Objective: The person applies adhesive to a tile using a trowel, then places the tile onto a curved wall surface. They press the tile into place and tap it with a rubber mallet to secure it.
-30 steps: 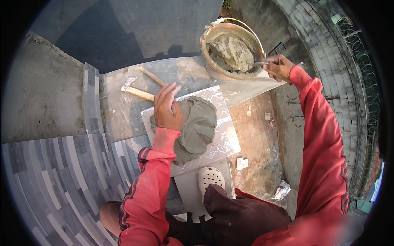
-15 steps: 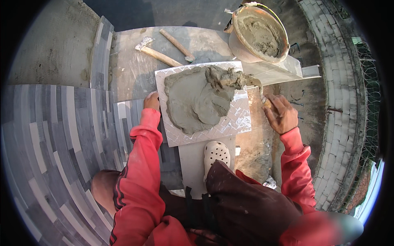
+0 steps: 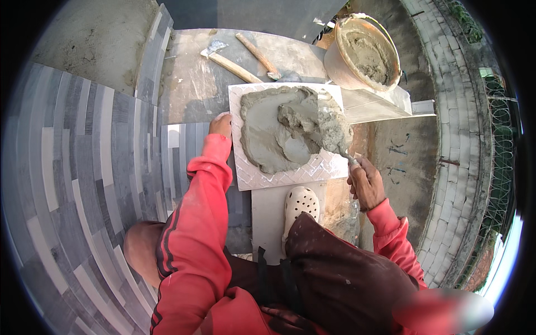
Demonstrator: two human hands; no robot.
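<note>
A square tile (image 3: 249, 177) lies back side up before me, its ribbed underside coated with wet grey mortar (image 3: 264, 136). My left hand (image 3: 221, 125) grips the tile's left edge; the fingertips are partly hidden at its side. At the tile's right edge, my right hand (image 3: 367, 183) is closed round the handle of a trowel (image 3: 350, 158). Mortar covers the trowel's blade, which rests over the right part of the coat. A thick, rough lump of mortar (image 3: 300, 118) sits near the middle of the spread layer.
A bucket of mortar (image 3: 333, 62) stands at the far right. Beyond the tile lie a wooden-handled hammer (image 3: 237, 67) and another wooden-handled tool (image 3: 255, 53). Striped grey tiles (image 3: 78, 162) cover the left. My shoe (image 3: 301, 206) is just below the tile; a block wall (image 3: 455, 167) runs along the right.
The trowel has moved down and toward me along the tile's right side, dragging mortar over the right edge. My left hand stays at the tile's left edge. The whole view has shifted slightly.
</note>
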